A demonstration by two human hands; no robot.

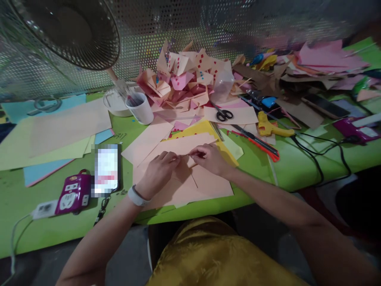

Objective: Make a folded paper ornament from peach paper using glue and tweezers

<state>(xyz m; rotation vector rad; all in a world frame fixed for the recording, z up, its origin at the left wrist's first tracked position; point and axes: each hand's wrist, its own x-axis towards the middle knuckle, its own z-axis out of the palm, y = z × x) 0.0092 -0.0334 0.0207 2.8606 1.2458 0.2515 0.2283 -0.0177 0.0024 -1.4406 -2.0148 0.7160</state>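
White mug (144, 113) placed beside a fan (71, 31)
A lit phone (106, 169) is laid next to a purple power strip (77, 190)

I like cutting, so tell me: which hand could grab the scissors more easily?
Probably the right hand: the scissors lie beyond it, slightly to its right, while the left hand is farther away. Both hands seem busy over the paper, so the right may need freeing first.
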